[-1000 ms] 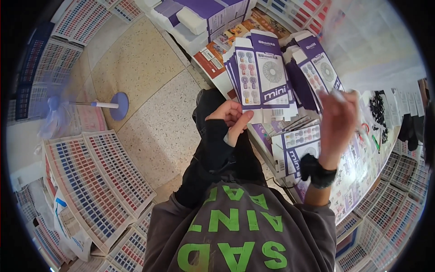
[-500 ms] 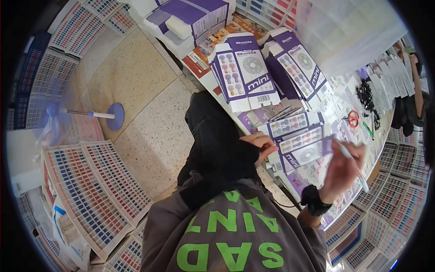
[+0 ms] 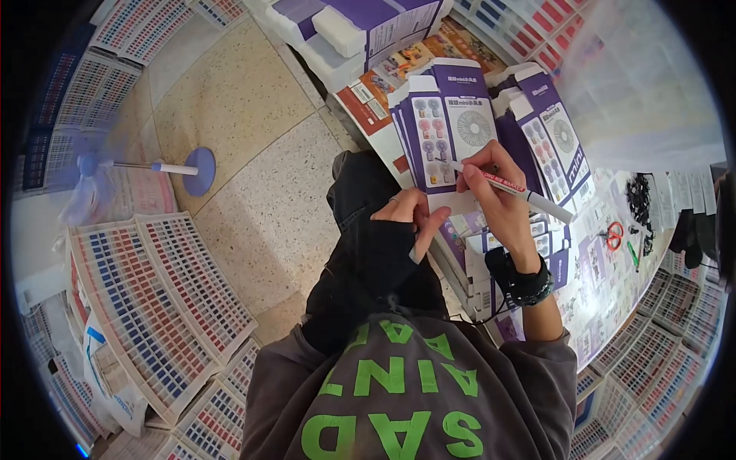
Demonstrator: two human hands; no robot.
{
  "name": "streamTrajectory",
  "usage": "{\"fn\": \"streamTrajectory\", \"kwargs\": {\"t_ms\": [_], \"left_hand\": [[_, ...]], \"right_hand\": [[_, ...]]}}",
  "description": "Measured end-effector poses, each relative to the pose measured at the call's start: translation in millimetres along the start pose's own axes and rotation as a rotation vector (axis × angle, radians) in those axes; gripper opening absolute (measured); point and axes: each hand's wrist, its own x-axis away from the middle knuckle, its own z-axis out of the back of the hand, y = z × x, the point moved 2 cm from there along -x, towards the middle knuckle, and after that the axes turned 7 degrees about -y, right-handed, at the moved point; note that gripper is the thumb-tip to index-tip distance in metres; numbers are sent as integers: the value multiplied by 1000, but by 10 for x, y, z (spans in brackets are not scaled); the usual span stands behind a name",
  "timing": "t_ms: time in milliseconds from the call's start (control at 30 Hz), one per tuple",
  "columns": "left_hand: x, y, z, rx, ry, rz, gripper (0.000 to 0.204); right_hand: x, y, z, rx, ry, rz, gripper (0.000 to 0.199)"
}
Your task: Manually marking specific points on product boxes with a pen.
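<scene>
My right hand (image 3: 498, 195) grips a white marker (image 3: 506, 184) like a pen. The marker's thin tip is over the pictures on the top carton of a stack of flattened purple-and-white cartons (image 3: 469, 126); whether it touches cannot be told. My left hand (image 3: 406, 215), in a black sleeve, is at that stack's near left edge. Its fingers are curled and the thumb lies toward them; anything between them is hidden. A second pile of flattened cartons (image 3: 548, 138) lies to the right. Under my right wrist are more cartons (image 3: 479, 261), partly covered.
Red-handled scissors (image 3: 613, 236), a green pen-like tool (image 3: 633, 255) and small black parts (image 3: 639, 203) lie on the table's right side. A large purple box (image 3: 383, 38) stands at the far left end. A blue fan (image 3: 201, 172) lies left on the floor near sticker-covered racks (image 3: 153, 314).
My right hand has moved left and away from me with the marker, from the near cartons to the far left stack. My left hand has shifted slightly left and away from me.
</scene>
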Motion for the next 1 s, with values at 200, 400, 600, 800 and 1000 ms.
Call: {"fn": "streamTrajectory", "kwargs": {"t_ms": [200, 400, 600, 800, 1000], "left_hand": [[-38, -92, -24, 50, -88, 75, 26], [-39, -31, -8, 62, -69, 51, 25], [69, 151, 102, 57, -5, -34, 22], [531, 466, 195, 117, -248, -327, 14], [695, 142, -46, 221, -406, -485, 13]], "right_hand": [[-26, 63, -40, 27, 23, 3, 6], [-14, 49, -45, 166, -9, -20, 8], [320, -245, 341, -404, 358, 229, 12], [1337, -842, 825, -433, 401, 525, 21], [2016, -713, 825, -170, 632, 508, 28]]}}
